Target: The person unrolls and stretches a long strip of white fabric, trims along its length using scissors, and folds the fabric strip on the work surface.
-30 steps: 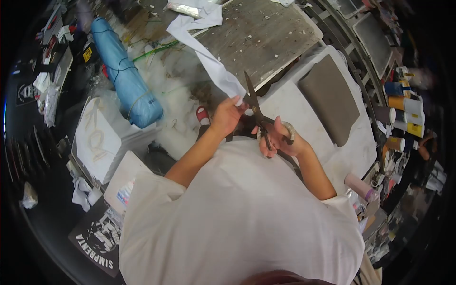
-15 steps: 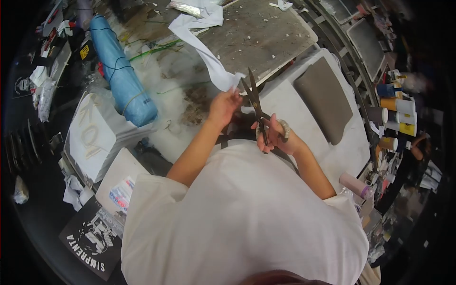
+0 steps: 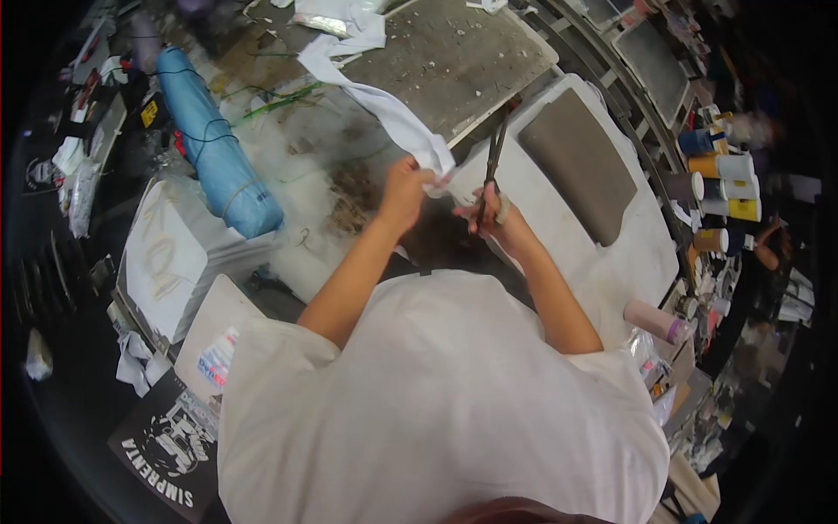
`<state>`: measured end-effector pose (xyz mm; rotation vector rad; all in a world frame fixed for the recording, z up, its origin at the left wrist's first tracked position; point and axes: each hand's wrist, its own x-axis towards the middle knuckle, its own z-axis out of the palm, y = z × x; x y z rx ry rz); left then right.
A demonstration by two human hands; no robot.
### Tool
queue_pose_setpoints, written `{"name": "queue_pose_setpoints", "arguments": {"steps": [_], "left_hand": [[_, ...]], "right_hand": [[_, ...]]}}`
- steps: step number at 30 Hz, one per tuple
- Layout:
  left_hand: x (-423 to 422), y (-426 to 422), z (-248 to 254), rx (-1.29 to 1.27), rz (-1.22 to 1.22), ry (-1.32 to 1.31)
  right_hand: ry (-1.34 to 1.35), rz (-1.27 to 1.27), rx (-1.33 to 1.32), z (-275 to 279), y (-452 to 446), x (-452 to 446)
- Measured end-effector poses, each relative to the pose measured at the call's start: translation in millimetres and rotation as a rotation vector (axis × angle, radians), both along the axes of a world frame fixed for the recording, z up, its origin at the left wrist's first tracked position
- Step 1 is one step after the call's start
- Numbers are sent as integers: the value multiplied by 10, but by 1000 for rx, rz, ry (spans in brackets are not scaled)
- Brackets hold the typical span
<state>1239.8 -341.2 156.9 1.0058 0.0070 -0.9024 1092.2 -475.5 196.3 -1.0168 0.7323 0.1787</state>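
Observation:
Pinched in my left hand (image 3: 403, 196) is the lower end of a long white fabric strip (image 3: 393, 113). The strip runs up and away from my fingers, over a corner of the worn grey board, and lies folded at the top of the view. My right hand (image 3: 506, 229) grips dark scissors (image 3: 494, 157) by the handles. Their blades point away from me and look nearly closed, to the right of the strip and apart from it. Some of the right fingers are stretched out toward the left hand.
A blue wrapped roll (image 3: 218, 148) tied with cord lies at the left. The worn grey board (image 3: 463, 52) is ahead, and a white platen with a brown pad (image 3: 580, 166) is at the right. Several cups (image 3: 724, 166) stand far right, beyond a pinkish cylinder (image 3: 650, 320).
The scissor blades have come together and swung to the right, away from the strip's end. My left hand has shifted slightly down with the strip. The whole view has shifted a little.

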Motion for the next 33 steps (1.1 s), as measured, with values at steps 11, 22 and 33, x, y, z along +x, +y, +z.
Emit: {"name": "queue_pose_setpoints", "arguments": {"steps": [11, 22, 33], "left_hand": [[-1155, -327, 361, -12, 38, 72], [-2267, -788, -219, 10, 62, 203], [-2311, -646, -97, 75, -3, 30]], "right_hand": [[-314, -170, -238, 81, -860, -109], [-160, -143, -340, -203, -1381, -1659], [-239, 92, -425, -347, -831, -1260]]}}
